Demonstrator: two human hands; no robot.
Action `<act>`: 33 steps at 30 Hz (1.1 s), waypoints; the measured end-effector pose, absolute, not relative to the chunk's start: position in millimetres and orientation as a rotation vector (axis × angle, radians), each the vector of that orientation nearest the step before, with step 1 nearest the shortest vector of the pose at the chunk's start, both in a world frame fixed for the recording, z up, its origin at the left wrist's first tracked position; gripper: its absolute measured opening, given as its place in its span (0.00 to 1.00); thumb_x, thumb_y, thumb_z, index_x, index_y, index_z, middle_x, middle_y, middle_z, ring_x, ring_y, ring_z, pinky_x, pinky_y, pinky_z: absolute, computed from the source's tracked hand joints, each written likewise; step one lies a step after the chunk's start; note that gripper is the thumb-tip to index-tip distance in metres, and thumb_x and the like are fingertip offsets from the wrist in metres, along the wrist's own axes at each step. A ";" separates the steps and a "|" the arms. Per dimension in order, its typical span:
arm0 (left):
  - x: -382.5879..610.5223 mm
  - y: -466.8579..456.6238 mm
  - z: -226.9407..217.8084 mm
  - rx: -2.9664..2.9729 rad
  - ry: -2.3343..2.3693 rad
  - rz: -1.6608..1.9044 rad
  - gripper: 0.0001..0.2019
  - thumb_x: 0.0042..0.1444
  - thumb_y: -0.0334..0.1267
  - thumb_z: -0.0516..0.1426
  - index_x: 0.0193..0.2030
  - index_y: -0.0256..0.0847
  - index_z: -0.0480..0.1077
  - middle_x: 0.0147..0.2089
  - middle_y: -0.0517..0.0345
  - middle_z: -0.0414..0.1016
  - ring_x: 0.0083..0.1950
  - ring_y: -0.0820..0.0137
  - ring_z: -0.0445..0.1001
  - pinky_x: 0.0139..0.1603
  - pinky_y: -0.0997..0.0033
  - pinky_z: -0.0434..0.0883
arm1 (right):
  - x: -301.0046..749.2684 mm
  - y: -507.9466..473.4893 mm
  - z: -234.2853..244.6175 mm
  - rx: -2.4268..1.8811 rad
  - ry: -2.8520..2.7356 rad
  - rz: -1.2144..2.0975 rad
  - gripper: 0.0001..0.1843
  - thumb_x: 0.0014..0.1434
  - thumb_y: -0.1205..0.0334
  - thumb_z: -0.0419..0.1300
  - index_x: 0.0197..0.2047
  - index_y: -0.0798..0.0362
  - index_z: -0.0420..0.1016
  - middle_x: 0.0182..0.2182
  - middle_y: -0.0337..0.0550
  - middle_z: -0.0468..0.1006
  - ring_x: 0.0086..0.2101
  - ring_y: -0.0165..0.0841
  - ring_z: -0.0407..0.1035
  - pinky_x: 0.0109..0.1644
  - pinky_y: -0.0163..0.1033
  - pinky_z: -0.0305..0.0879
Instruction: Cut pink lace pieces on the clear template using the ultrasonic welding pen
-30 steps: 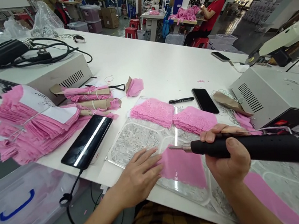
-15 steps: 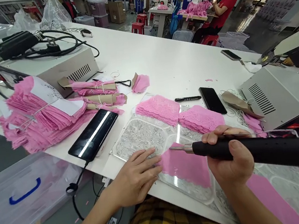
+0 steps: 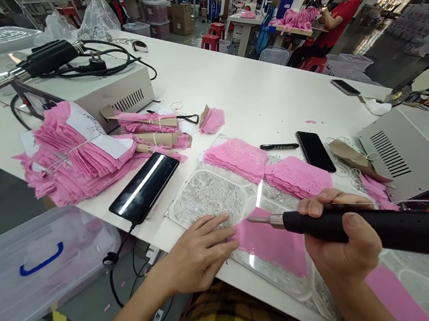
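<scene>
**Inspector:** While the white table (image 3: 253, 92) carries everything in view, which large items sit on it?

**Operator:** A cream control box (image 3: 110, 92) stands at the far left, with a spare black tool and coiled cable on top. A second grey box (image 3: 407, 153) sits at the right. Against the left box leans a tied stack of pink fabric pieces (image 3: 75, 157).

**Inspector:** And the work surface itself?

**Operator:** A clear scratched plate (image 3: 207, 201) lies at the near edge. Two small piles of pink lace (image 3: 238, 158) rest on its far side. A dark tablet (image 3: 145, 188) lies just left of the plate; a black phone (image 3: 315, 151) and a black pen (image 3: 279, 146) lie beyond it.

**Inspector:** Location of the workpiece?

**Operator:** The pink fabric piece (image 3: 268, 243) lies flat on the plate, between both hands.

**Inspector:** Hand states?

**Operator:** The left hand (image 3: 198, 252) lies palm down, fingers extended and narrowly spread, fingertips touching the left edge of the piece. The right hand (image 3: 340, 244) is wrapped around the black-handled cutting tool (image 3: 365, 227), thumb on top. Its metal tip (image 3: 257, 220) points left, over the upper edge of the piece; contact cannot be confirmed.
</scene>
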State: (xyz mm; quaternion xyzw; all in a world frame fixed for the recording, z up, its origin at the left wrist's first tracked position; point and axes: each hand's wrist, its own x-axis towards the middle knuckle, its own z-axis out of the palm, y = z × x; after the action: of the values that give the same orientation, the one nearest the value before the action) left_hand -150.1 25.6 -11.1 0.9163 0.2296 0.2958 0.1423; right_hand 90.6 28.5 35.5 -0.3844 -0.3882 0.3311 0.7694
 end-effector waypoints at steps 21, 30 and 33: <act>-151.7 25.8 -12.0 2.626 0.631 0.879 0.17 0.63 0.26 0.51 0.57 0.38 0.70 0.59 0.49 0.74 0.69 0.58 0.61 0.65 0.51 0.65 | 93.0 28.9 42.2 -0.838 -0.789 0.703 0.06 0.48 0.61 0.61 0.31 0.51 0.70 0.30 0.36 0.69 0.24 0.26 0.64 0.31 0.40 0.68; -124.9 38.9 -2.7 2.762 0.673 0.741 0.16 0.67 0.34 0.51 0.59 0.39 0.68 0.62 0.48 0.71 0.70 0.54 0.59 0.67 0.45 0.63 | 130.1 25.1 40.6 -0.953 -0.709 0.481 0.07 0.46 0.59 0.61 0.30 0.53 0.71 0.30 0.37 0.69 0.25 0.26 0.64 0.33 0.39 0.68; -116.2 42.9 -6.8 2.785 0.654 0.660 0.16 0.67 0.36 0.52 0.60 0.40 0.68 0.64 0.49 0.68 0.71 0.52 0.57 0.67 0.41 0.61 | 129.0 25.3 36.3 -0.936 -0.699 0.508 0.08 0.46 0.59 0.62 0.30 0.52 0.71 0.31 0.36 0.69 0.25 0.26 0.65 0.33 0.39 0.69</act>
State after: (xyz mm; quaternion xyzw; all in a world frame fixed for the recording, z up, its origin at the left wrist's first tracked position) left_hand -116.2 42.9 -6.8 0.9436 0.2218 0.2236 0.1027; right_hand 129.0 25.3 36.3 -0.4370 -0.3264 0.2372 0.8039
